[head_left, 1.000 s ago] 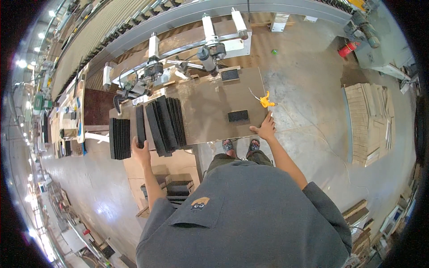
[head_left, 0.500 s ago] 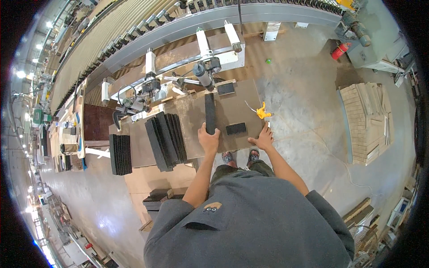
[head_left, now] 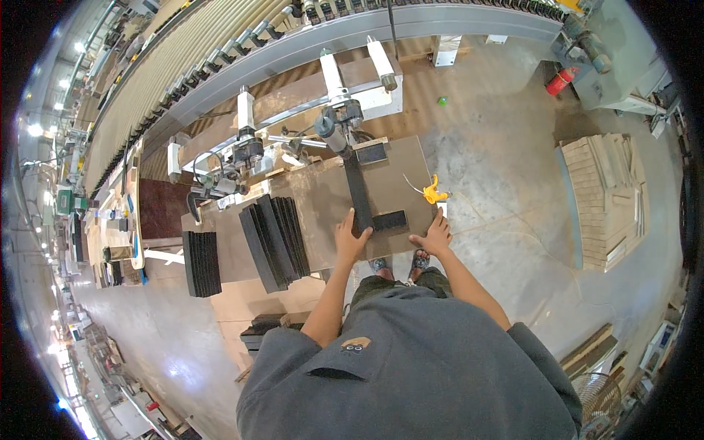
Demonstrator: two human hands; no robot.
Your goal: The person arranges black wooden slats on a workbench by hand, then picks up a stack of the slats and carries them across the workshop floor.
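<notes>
On the brown tabletop [head_left: 315,194] a long black board [head_left: 358,191] runs from my body toward a grey cylindrical tool head, now slightly slanted. My left hand [head_left: 352,236] grips its near end, thumb on the right side and fingers on the left. A short black block [head_left: 391,221] lies flat just right of the board's near end. My right hand [head_left: 435,235] rests at the table's right front corner, fingers spread and holding nothing. Just beyond its fingertips is a yellow air blow gun [head_left: 434,191]. The tool head [head_left: 331,133] hides the board's far end.
Left of the board lean several black boards [head_left: 275,242], with another black stack [head_left: 202,262] farther left. A second short black piece [head_left: 371,152] sits by the wooden stop. White cylinders [head_left: 331,73] stand beyond the table. A pallet of wooden boards [head_left: 605,202] is at right.
The black board has come toward me and its near end has swung right, up beside the short block. My left hand moved with it. My right hand stays at the table corner.
</notes>
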